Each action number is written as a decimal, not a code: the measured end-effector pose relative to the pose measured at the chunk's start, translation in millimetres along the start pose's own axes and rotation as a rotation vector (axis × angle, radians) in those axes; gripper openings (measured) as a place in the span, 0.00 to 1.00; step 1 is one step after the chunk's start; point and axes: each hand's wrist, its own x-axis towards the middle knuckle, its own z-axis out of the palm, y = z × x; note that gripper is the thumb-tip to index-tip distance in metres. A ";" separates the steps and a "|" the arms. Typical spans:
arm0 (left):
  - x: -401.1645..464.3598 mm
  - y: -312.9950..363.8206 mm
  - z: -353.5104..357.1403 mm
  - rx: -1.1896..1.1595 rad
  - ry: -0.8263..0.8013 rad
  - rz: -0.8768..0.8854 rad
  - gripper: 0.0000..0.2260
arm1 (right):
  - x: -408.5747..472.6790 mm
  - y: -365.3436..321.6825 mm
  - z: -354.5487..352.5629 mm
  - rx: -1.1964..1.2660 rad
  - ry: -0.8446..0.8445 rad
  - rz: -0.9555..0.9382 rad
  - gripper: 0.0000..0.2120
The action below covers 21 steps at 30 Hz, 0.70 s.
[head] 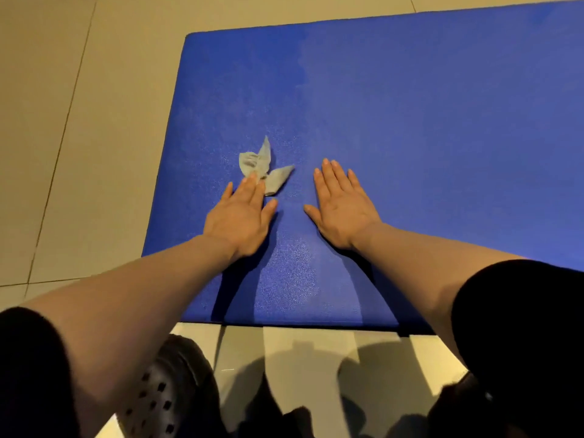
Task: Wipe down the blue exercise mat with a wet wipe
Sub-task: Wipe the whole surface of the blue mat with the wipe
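Mat: blue exercise mat (410,128) lies flat on the floor, its near edge just ahead of the person's feet, its left edge running up and away; the right part runs out of view

Mat surface: pebbled texture, with a paler sheen patch between the forearms near the front edge

Wipe: crumpled grey wet wipe (264,167) on the mat, left of centre, bunched with three loose points sticking out, one up and one toward the right

Left hand: left hand (241,216) palm down on the mat, fingers (249,186) straight and close together, thumb out to the right; fingertips lie on the near edge of the wipe, pressing rather than gripping, nothing curled round it

Right hand: right hand (343,203) palm down flat on the mat, fingers spread a little and straight, thumb pointing left; holds nothing, clear of the wipe, with a strip of bare mat between

Arms: both forearms bare, reaching forward from the lower corners; black sleeves (524,327) at the upper arms

Floor: pale beige tile floor (63,121) with thin grout lines, left of and beyond the mat; hard shadows fall on the tiles below the mat's near edge

Footwear: dark clog with holes (164,390) at bottom, left of centre, on the tiles just short of the mat
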 end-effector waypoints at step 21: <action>-87.6 -18.3 27.9 -0.454 0.318 -0.011 0.15 | -25.2 -30.7 16.2 0.271 0.151 -0.445 0.20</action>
